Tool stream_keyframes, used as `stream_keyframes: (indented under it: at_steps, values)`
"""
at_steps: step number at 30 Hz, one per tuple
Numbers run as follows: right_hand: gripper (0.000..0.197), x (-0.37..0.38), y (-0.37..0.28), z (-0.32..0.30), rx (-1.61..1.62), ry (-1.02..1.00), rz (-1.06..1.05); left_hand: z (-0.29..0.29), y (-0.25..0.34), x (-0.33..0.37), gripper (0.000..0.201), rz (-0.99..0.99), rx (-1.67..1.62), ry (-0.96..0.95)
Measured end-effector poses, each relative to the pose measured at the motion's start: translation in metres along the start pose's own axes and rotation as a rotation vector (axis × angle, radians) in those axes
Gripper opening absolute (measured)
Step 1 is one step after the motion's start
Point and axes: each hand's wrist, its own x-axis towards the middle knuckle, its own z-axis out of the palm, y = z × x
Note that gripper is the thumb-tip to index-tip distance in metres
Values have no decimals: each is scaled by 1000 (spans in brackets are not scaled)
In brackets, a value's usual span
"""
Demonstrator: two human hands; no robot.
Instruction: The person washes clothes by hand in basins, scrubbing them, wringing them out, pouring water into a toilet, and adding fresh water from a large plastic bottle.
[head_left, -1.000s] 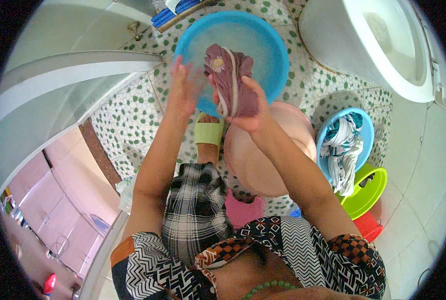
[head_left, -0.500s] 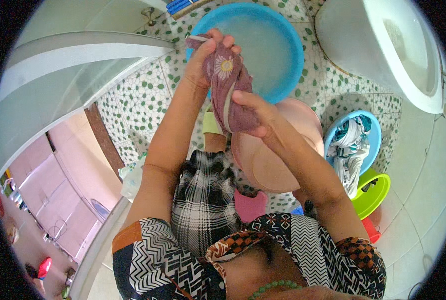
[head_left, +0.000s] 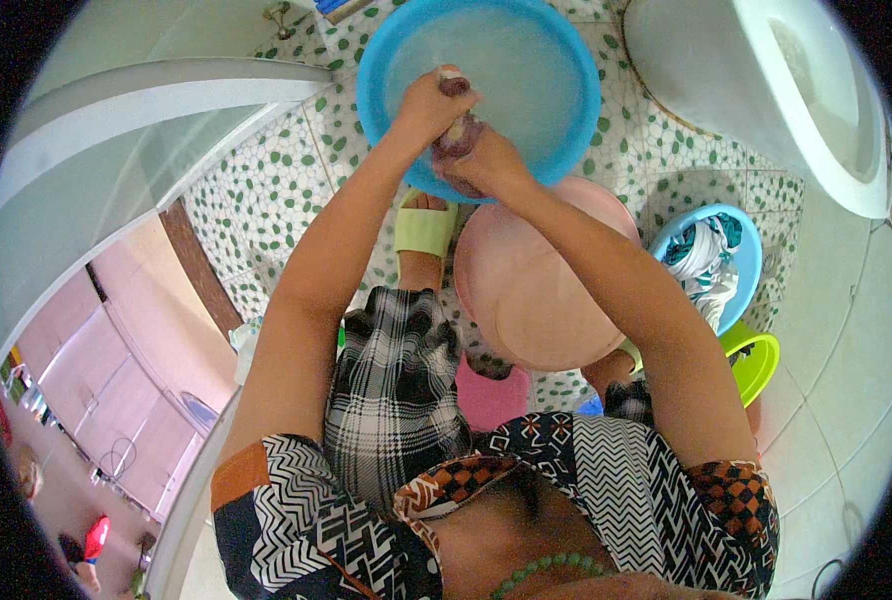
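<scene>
Both of my hands squeeze a small mauve cloth [head_left: 458,138] over the near rim of a big blue basin [head_left: 556,60] holding cloudy water. My left hand [head_left: 428,104] grips the cloth's upper end. Just below it, my right hand [head_left: 486,166] wraps the lower end, so most of the cloth is hidden between my fingers. A pink basin [head_left: 536,290] stands directly beneath my right forearm, touching the blue one.
A smaller blue basin [head_left: 741,255] with striped wet clothes sits to the right, a green bowl [head_left: 756,365] beside it. A white toilet [head_left: 766,80] fills the upper right. A glass door [head_left: 116,170] stands left. My foot in a yellow-green sandal [head_left: 424,230] rests on the green-spotted floor.
The cloth was held up spread open a second ago; my hands have since lowered toward the blue basin and bunched it tightly into a twisted wad.
</scene>
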Motion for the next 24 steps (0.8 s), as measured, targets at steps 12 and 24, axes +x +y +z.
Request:
stream_keyframes:
  at_steps: [12,24]
  values:
    - [63,-20,9,-23,1190,-204,135,-14,47,-9,25,92,-264,-11]
    - [27,-49,3,-25,1980,-2,227,1,90,-76,17,986,-320,112]
